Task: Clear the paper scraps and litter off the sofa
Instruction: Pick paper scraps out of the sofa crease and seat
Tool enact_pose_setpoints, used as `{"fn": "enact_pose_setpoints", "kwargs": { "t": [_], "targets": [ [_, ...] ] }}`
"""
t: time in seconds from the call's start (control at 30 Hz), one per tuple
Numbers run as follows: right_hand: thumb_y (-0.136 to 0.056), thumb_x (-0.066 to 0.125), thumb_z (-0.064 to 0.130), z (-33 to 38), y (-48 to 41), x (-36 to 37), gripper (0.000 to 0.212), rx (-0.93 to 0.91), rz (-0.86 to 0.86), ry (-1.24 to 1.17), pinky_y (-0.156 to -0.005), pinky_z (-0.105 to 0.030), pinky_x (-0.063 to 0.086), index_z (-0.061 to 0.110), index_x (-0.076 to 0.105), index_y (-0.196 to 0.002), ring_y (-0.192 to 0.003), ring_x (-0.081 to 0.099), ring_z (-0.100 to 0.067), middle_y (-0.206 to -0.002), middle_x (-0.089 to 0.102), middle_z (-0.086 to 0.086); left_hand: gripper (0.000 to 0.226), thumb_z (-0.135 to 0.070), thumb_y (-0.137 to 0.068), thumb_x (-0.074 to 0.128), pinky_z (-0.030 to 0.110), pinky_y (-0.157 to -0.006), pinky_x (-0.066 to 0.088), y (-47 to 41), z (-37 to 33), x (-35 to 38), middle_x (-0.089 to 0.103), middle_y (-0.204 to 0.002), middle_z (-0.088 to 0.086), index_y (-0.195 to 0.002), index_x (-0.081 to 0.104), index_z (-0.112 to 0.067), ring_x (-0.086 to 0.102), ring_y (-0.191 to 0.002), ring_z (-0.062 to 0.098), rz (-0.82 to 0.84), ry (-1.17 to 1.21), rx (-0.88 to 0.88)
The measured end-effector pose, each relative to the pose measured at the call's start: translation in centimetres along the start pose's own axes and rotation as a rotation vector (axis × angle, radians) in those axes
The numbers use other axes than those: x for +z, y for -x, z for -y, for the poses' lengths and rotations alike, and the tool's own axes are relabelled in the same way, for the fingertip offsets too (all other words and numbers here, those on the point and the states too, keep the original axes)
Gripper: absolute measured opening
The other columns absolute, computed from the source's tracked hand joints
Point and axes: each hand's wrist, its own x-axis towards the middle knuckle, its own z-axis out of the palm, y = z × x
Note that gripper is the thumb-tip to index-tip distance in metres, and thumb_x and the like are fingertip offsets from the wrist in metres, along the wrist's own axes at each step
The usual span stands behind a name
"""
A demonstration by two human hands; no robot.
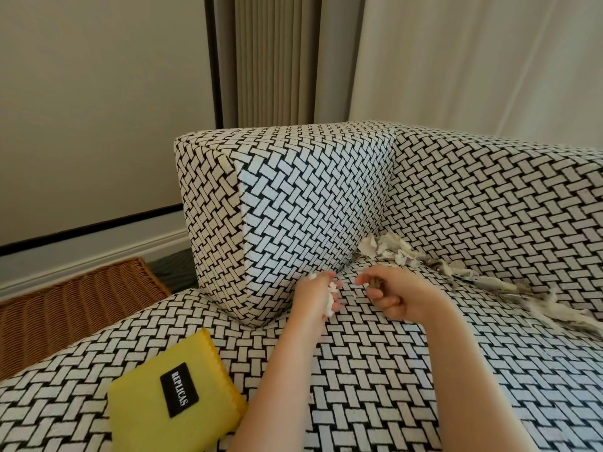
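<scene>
The sofa (375, 370) is covered in a black-and-white woven pattern. Torn paper scraps (391, 251) lie in a line along the crease between seat and backrest, running from the corner to the right edge (554, 313). My left hand (318, 296) is closed around a wad of white paper scraps, just in front of the armrest. My right hand (391, 296) is beside it, fingers curled around a few greyish scraps. Both hands hover over the seat, a short way in front of the scrap pile.
A yellow cloth (173, 399) with a black label lies on the seat's near left. A wicker basket (65, 308) stands on the floor left of the sofa. The blocky armrest (293, 207) rises just behind my hands. Curtains hang behind the sofa.
</scene>
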Motion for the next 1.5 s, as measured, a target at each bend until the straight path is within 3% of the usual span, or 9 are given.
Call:
{"fn": "enact_pose_setpoints", "kwargs": {
  "t": [0.1,0.23,0.53,0.73,0.87,1.0,1.27,1.4,1.5],
  "targets": [
    [-0.094,0.042,0.043,0.5,0.4,0.4,0.036,0.052,-0.099,0.398,-0.031,-0.015,0.017,0.011,0.060,-0.093,-0.032,0.022,-0.005,-0.050,0.040,0.004,0.029,-0.003,-0.096,0.036,0.011,-0.031,0.027,0.0,0.0,-0.4,0.043,-0.061,0.002,-0.076,0.054,-0.013,0.034,-0.044,0.010,-0.002,-0.126,0.091],
    [-0.093,0.038,0.052,0.8,0.8,0.6,0.045,0.031,-0.103,0.464,-0.034,-0.016,0.017,0.014,0.059,-0.102,-0.032,0.022,-0.006,-0.051,0.038,0.003,0.022,-0.013,-0.094,0.043,0.018,-0.043,0.033,0.0,0.2,-0.5,0.045,-0.059,-0.001,-0.082,0.060,-0.018,0.038,-0.049,0.012,-0.030,-0.523,0.284],
    [-0.089,0.058,0.017,0.2,1.0,-1.2,0.015,-0.052,-0.218,0.533,-0.034,-0.013,0.021,0.019,0.062,-0.103,-0.040,0.028,-0.007,-0.062,0.050,0.001,0.032,-0.037,-0.077,0.072,0.027,-0.076,0.045,-0.2,1.3,0.6,0.067,-0.095,-0.002,-0.103,0.071,-0.019,0.061,-0.096,0.016,-0.047,-1.134,0.492],
    [-0.072,0.077,0.030,0.4,1.7,-0.4,0.021,-0.077,-0.194,0.685,-0.039,-0.016,0.031,0.019,0.068,-0.089,-0.046,0.038,-0.004,-0.076,0.057,0.004,0.020,-0.027,-0.086,0.063,0.025,-0.067,0.046,-0.8,2.0,1.0,0.064,-0.102,0.003,-0.097,0.072,-0.013,0.061,-0.087,0.018,-0.155,-1.227,0.603],
    [-0.070,0.079,0.021,0.6,1.0,0.9,0.021,-0.061,-0.257,0.721,-0.074,-0.029,0.041,0.013,0.072,-0.089,-0.092,0.052,-0.016,-0.101,0.065,-0.001,0.011,-0.011,-0.091,0.050,0.023,-0.059,0.040,-1.2,0.9,0.0,0.060,-0.085,0.000,-0.084,0.057,-0.015,0.047,-0.064,0.010,-0.089,-0.895,0.414],
    [-0.076,0.074,0.021,0.9,1.3,1.0,0.008,-0.140,-0.226,0.713,-0.070,-0.023,0.042,0.014,0.073,-0.079,-0.092,0.051,-0.012,-0.087,0.066,0.005,0.027,0.004,-0.094,0.037,0.011,-0.030,0.026,-0.7,-0.6,-0.5,0.048,-0.063,0.005,-0.073,0.043,-0.012,0.034,-0.029,0.004,0.010,-0.213,0.004],
    [-0.070,0.079,0.022,0.2,-0.2,3.3,0.010,-0.317,-0.186,0.864,-0.081,-0.027,0.050,0.018,0.073,-0.078,-0.079,0.061,-0.011,-0.078,0.068,0.005,0.029,0.004,-0.082,0.022,0.008,-0.030,0.015,0.7,-0.7,-2.1,0.025,-0.037,-0.006,-0.062,0.035,-0.012,0.020,-0.027,0.005,0.073,0.217,-0.089],
    [-0.079,0.067,0.020,0.2,-0.9,5.0,0.016,-0.309,-0.306,1.207,-0.078,-0.030,0.051,0.013,0.070,-0.093,-0.091,0.060,-0.020,-0.096,0.067,-0.003,0.024,-0.003,-0.080,0.037,0.012,-0.034,0.018,1.4,-0.9,-2.3,0.027,-0.043,-0.004,-0.059,0.033,-0.014,0.020,-0.039,0.008,0.095,0.246,-0.117],
    [-0.084,0.058,0.012,0.4,-0.8,4.7,0.014,-0.359,-0.267,1.113,-0.083,-0.033,0.051,0.011,0.071,-0.090,-0.091,0.061,-0.018,-0.092,0.067,0.000,0.020,-0.022,-0.081,0.058,0.018,-0.042,0.028,2.0,-1.3,-2.4,0.038,-0.061,0.000,-0.071,0.045,-0.011,0.031,-0.048,0.010,0.092,0.329,-0.134]
  ]
}}
